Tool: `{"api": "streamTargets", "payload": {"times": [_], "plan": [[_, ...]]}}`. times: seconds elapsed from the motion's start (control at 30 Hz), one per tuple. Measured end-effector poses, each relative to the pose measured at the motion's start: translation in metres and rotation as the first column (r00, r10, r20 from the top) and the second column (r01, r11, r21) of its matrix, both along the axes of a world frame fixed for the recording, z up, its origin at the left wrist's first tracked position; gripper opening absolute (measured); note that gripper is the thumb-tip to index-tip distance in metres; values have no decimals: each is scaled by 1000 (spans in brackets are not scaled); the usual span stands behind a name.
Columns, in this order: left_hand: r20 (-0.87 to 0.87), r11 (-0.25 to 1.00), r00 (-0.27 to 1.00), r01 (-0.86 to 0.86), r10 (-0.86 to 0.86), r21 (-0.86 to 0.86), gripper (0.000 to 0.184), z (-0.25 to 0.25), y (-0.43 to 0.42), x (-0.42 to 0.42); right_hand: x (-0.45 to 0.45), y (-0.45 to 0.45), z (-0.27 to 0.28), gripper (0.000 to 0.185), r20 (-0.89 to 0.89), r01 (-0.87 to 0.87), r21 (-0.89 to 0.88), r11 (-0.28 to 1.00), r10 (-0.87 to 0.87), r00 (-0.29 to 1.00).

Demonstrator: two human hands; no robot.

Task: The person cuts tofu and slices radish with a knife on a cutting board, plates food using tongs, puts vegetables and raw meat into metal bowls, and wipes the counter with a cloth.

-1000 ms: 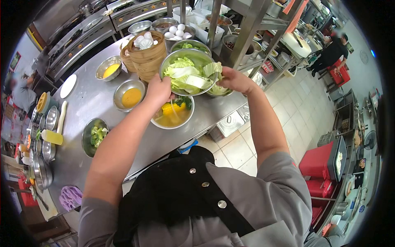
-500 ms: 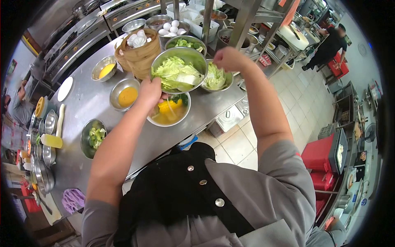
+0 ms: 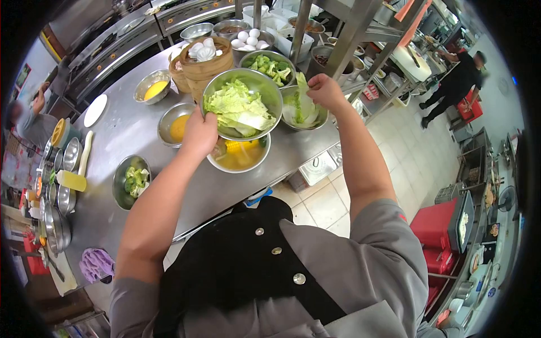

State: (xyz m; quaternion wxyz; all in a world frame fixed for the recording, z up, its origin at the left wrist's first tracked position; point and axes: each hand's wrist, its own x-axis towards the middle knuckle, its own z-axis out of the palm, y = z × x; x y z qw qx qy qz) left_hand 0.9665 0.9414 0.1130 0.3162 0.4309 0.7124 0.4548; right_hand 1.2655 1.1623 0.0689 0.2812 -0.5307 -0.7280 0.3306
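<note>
My left hand grips the rim of a steel bowl holding torn cabbage leaves, tilted a little toward me. Beneath it stands a white bowl of soup with yellow corn, partly covered by the steel bowl. My right hand pinches a cabbage leaf upright over a second steel bowl, which has more cabbage in it. Just behind is a bowl of broccoli.
A bamboo steamer topped with white buns and a bowl of eggs stand farther back. Bowls of yellow liquid and broccoli sit to the left. Metal shelf posts rise beyond my right hand. A person stands at the far right.
My right hand has come down to the second cabbage bowl and now holds a leaf there. My left hand still holds the first bowl, now slightly shifted in view.
</note>
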Motion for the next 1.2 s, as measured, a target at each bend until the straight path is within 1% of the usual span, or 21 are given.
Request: {"api": "streamTargets", "payload": {"times": [0.03, 0.13, 0.2, 0.23, 0.33, 0.43, 0.47, 0.57, 0.6, 0.67, 0.7, 0.8, 0.87, 0.9, 0.93, 1.0, 1.03, 1.1, 1.13, 1.17, 1.2], "plan": [[50, 999, 999, -6, 7, -37, 36, 5, -2, 2, 3, 2, 8, 29, -42, -13, 16, 1000, 13, 999], [-41, 1000, 999, 15, -16, -21, 36, -4, 2, -4, 5, -11, 49, 24, -199, -39, -44, 998, 30, 980], [-132, 999, 991, 23, -19, 31, 36, -40, 19, -17, 0, -33, 87, 22, -298, -78, -82, 994, 50, 953], [-178, 998, 984, 24, -14, 54, 36, -42, 22, -19, -4, -38, 102, 23, -341, -126, -71, 990, 94, 935], [18, 997, 997, 80, -80, 1, 36, -33, 20, -8, -23, -49, 122, 24, -436, -318, -40, 947, 270, 858], [37, 995, 996, 86, -84, -50, 35, -20, 15, 3, -55, -74, 130, 26, -346, -435, -53, 899, 392, 852], [138, 997, 988, 68, -63, -30, 35, -12, 8, 10, -61, -80, 136, 26, -286, -458, -55, 887, 425, 859], [333, 992, 941, 98, -64, -84, 35, -7, -9, 3, -61, -59, 124, 25, -165, -313, 34, 949, 314, 935], [338, 994, 939, 85, -55, -74, 35, -8, -16, -4, -55, -34, 108, 31, -79, -237, 46, 970, 240, 968], [349, 997, 937, 48, -23, -62, 35, -14, -37, -20, -46, -14, 74, 35, 179, -207, 24, 978, 200, 963], [367, 999, 930, 0, 14, -38, 38, -7, -53, -24, -46, -6, 57, 37, 303, -194, 18, 981, 179, 936], [357, 994, 928, -101, 108, -37, 45, -4, -103, -57, -50, 11, 0, 41, 320, -211, 109, 971, 167, 933], [387, 940, 881, -329, 272, 89, 44, -10, -137, -76, -55, 14, -13, 41, 324, -151, 177, 973, 87, 942], [402, 936, 878, -332, 259, 121, 42, 2, -155, -82, -62, 15, -20, 41, 321, -137, 206, 969, 65, 945], [282, 921, 908, -360, 309, 148, 40, 1, -175, -94, -65, 17, -26, 41, 296, -156, 226, 962, 85, 951], [132, 878, 885, -462, 447, 127, 35, 0, -217, -127, -66, 32, -43, 43, 249, -174, 308, 935, 97, 964], [57, 849, 857, -515, 512, 116, 32, 0, -239, -143, -70, 15, -26, 42, 190, -137, 247, 959, 91, 978], [322, 725, 730, -670, 603, 158, 29, 23, -259, -147, -60, 32, -39, 40, 127, -152, 376, 914, 112, 986], [272, 675, 697, -715, 664, 184, 29, 26, -271, -156, -58, 18, -23, 35, 122, -158, 377, 913, 120, 985], [226, 622, 659, -752, 717, 217, 28, 28, -284, -166, -51, 2, -9, 29, 36, -158, 378, 912, 156, 987], [181, 571, 618, -781, 765, 254, 28, 28, -297, -174, -36, 8, -12, 25, 38, -165, 402, 901, 163, 986]]}}
